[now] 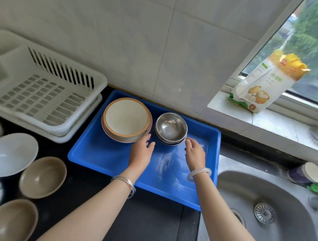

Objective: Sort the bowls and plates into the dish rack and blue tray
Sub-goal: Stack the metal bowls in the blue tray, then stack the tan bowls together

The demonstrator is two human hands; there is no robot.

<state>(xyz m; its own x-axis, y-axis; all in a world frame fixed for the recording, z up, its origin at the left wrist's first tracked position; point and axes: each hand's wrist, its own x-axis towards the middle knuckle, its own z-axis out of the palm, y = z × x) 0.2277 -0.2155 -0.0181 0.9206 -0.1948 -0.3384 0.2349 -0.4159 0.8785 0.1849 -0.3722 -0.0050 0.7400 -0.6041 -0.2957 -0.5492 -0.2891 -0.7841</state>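
A blue tray (97,153) lies on the dark counter against the tiled wall. At its back stand a stack of white plates with tan rims (126,119) and, to the right, a stack of steel bowls (171,128). My left hand (142,150) hovers open just left of the steel bowls, fingers near the plates' front edge. On the other side of the bowls, my right hand (194,152) is open too, fingertips at the stack's lower right. The white dish rack (41,91) at the left holds nothing.
Several white bowls (9,154) and tan bowls (42,177) sit on the counter at the lower left. A steel sink (261,215) is at the right. A flour bag (263,81) leans on the window sill. A cup (307,173) stands behind the sink.
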